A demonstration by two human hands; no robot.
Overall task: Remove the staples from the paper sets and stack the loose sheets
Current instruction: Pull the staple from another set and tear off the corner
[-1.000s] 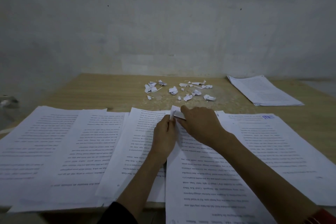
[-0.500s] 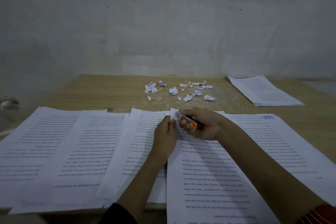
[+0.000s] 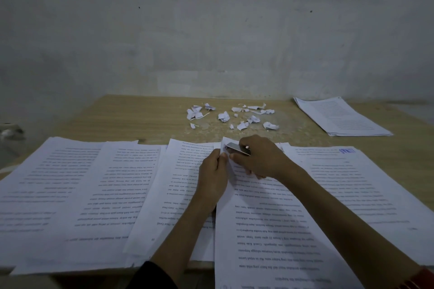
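A stapled paper set (image 3: 265, 230) lies in front of me, printed text upside down. My left hand (image 3: 212, 177) pinches its top left corner (image 3: 223, 145) and lifts it slightly. My right hand (image 3: 260, 159) grips a small metal staple remover (image 3: 238, 148), whose tip sits against that corner. Loose printed sheets (image 3: 82, 195) are spread across the near table to the left, and more sheets (image 3: 352, 183) lie to the right.
Several torn paper scraps (image 3: 225, 116) are scattered mid-table on the wooden top (image 3: 141, 117). A neat stack of sheets (image 3: 338, 117) sits at the far right. A grey wall stands behind the table. Sheets overhang the near edge.
My right hand turned back palm-down, so the orange part of the tool is hidden and the metal blade sits at the corner. My left hand keeps pinching the corner.
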